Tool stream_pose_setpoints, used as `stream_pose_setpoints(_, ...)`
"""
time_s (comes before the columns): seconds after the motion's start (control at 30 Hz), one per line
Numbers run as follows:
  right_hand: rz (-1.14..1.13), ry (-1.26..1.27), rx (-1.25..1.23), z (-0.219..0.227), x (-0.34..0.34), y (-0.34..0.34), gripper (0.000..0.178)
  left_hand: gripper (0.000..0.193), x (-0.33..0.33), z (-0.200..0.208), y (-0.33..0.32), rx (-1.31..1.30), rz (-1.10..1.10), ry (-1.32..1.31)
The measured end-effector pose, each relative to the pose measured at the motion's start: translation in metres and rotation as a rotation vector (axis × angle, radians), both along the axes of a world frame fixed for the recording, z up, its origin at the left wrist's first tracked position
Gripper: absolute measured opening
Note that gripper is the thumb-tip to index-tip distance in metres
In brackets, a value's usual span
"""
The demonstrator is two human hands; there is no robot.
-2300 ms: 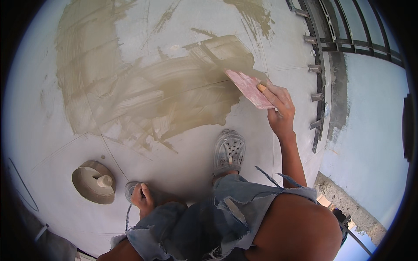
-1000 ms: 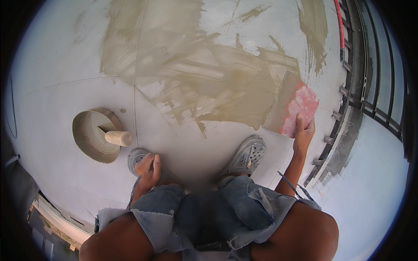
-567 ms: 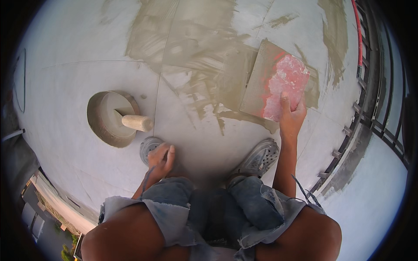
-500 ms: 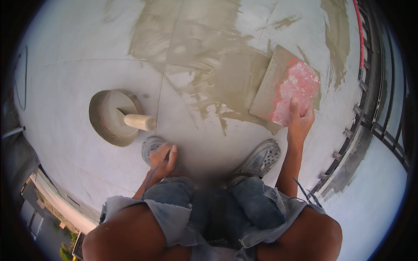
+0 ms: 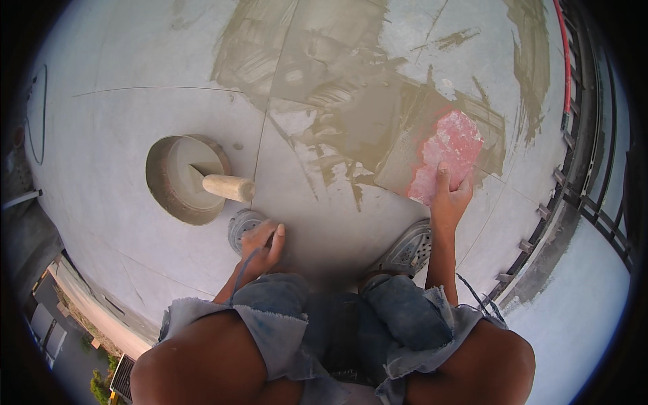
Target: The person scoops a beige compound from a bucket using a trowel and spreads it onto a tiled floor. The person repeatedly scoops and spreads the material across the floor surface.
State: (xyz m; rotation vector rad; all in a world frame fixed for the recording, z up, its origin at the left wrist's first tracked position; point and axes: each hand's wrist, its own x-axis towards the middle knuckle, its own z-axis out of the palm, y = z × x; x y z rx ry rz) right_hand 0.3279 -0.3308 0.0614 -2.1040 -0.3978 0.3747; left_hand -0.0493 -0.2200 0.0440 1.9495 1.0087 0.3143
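Squatting in torn denim (image 5: 408,317), the person has frayed, faded cloth bunched at both knees. The left hand (image 5: 264,243) rests by the left clog (image 5: 241,226), its fingers curled in and the thumb raised; no tool shows in it, though I cannot tell whether the palm hides something small. The right clog (image 5: 408,248), grey and perforated like its mate, is partly covered by the knee.

Ahead of it, the right hand (image 5: 451,192) grips a flat, four-cornered spreader (image 5: 449,152), thumb on top and fingers beneath. Its near part is scuffed pinkish red with chalky flecks; the far part is caked grey-brown and lies over the right end of the smeared coat (image 5: 364,115).

Spreading or smoothing that coat seems to be the step in hand; another stroke would call for a low tilt and even pressure along the edge.

To the left, a round, shallow pan (image 5: 158,185) with a crusted wall holds pale paste and a trowel whose smooth wooden handle (image 5: 228,187) juts over the rim. The coat looks damp, streaky and ragged-edged on the matte, scored floor (image 5: 324,229). Farther right run a slim red bar (image 5: 563,61) and dark metal railing (image 5: 601,216).
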Motion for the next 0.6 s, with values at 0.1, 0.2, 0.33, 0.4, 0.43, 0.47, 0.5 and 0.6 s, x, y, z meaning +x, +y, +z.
stream_pose_setpoints(0.1,0.054,0.032,0.075,0.001,-0.006,0.043,0.044,0.017,0.002,0.000,0.000,-0.016,-0.011,0.034)
stream_pose_setpoints(0.2,0.134,0.095,0.134,-0.002,-0.009,0.072,0.042,0.016,0.001,-0.002,-0.002,0.001,0.004,0.014)
stream_pose_setpoints(0.33,0.158,0.074,0.101,0.019,0.000,0.082,0.041,0.015,0.000,0.002,-0.001,-0.006,0.030,0.012)
stream_pose_setpoints(0.4,0.120,0.033,0.074,0.028,0.015,0.070,0.043,0.015,0.004,0.004,0.000,-0.011,0.040,0.000)
stream_pose_setpoints(0.43,0.102,-0.011,0.071,0.033,0.023,0.060,0.044,0.015,0.007,0.003,0.000,-0.017,0.041,-0.012)
stream_pose_setpoints(0.47,0.089,-0.044,0.071,0.034,0.027,0.052,0.045,0.015,0.005,0.003,0.000,-0.001,0.040,-0.010)
stream_pose_setpoints(0.5,0.085,-0.045,0.057,0.036,0.031,0.045,0.046,0.015,0.003,0.002,-0.001,0.014,0.039,-0.008)
stream_pose_setpoints(0.6,0.082,-0.056,0.011,0.047,0.032,0.026,0.050,0.016,0.001,0.000,-0.002,0.022,0.043,-0.011)
